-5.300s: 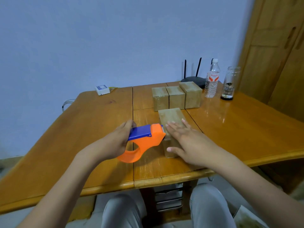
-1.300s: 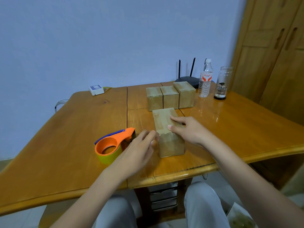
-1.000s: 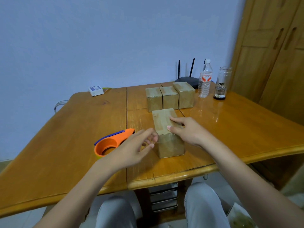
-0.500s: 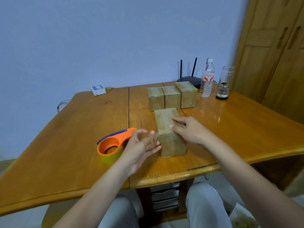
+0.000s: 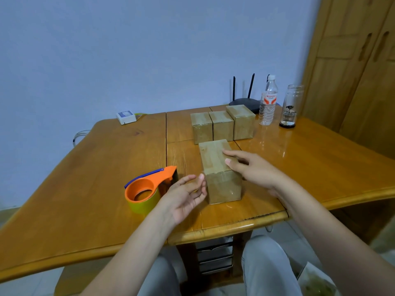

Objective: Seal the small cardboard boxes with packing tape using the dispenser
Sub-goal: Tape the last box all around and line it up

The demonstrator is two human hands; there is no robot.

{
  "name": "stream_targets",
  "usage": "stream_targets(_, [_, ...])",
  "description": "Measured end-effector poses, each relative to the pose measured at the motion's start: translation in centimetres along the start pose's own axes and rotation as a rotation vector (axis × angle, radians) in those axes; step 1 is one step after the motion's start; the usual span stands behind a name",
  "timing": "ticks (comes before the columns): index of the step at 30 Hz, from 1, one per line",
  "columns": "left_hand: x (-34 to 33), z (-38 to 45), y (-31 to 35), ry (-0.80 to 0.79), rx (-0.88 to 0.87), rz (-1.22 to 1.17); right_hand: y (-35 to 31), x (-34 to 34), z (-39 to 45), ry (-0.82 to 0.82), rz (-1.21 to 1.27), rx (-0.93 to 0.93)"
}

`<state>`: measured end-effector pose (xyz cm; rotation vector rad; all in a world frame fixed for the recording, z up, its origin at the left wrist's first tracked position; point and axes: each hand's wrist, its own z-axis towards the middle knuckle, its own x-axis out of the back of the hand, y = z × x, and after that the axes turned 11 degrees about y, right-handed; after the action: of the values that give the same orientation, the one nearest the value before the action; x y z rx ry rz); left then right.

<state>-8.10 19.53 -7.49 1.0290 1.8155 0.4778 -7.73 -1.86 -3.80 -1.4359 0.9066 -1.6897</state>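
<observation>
On the counter (image 5: 106, 178), a cardboard box (image 5: 220, 174) lies at centre frame, the tape dispenser (image 5: 149, 186) to its left. Behind it, three boxes (image 5: 222, 124) stand in a row. Right of them stand a water bottle (image 5: 268, 101) and a glass jar (image 5: 291, 105); a router (image 5: 244, 101) sits behind.

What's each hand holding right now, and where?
Nothing gripped. Right hand rests fingers on the near box's top; left hand is open beside it. Dispenser lies free.

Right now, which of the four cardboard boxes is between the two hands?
The near box, alone in front of the row of three. The right hand rests on its top; the left hand is beside it.
</observation>
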Motion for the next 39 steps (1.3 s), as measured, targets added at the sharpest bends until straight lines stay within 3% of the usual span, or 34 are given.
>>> stream_targets(5, [-0.5,0.0,-0.2,0.008,0.088,-0.079,1.7,0.8,-0.2,-0.134,0.351,-0.174])
stream_targets(10, [-0.7,0.3,-0.8,0.061,0.112,-0.151,3.1,0.6,-0.1,-0.202,0.488,-0.164])
stream_targets(18, [0.2,0.5,-1.4,0.182,-0.139,0.104,6.1,-0.7,-0.2,-0.218,0.686,-0.082])
stream_targets(23, [0.3,0.4,-1.5,0.164,-0.179,0.109,6.5,-0.2,-0.2,-0.245,0.658,-0.075])
stream_targets(27, [1.0,0.2,-0.9,0.128,-0.689,0.556,5.7,0.7,-0.2,-0.259,0.678,-0.121])
stream_targets(30, [1.7,-0.2,0.5,-0.066,-0.884,0.77,5.5,0.6,-0.2,-0.265,0.604,-0.09])
stream_targets(34, [2.6,0.3,1.3,-0.135,-0.946,0.954,6.1,-0.1,-0.2,-0.224,0.627,-0.055])
stream_targets(39, [3.2,0.2,1.8,-0.158,-0.855,0.939,6.0,0.0,-0.1,-0.279,0.591,-0.029])
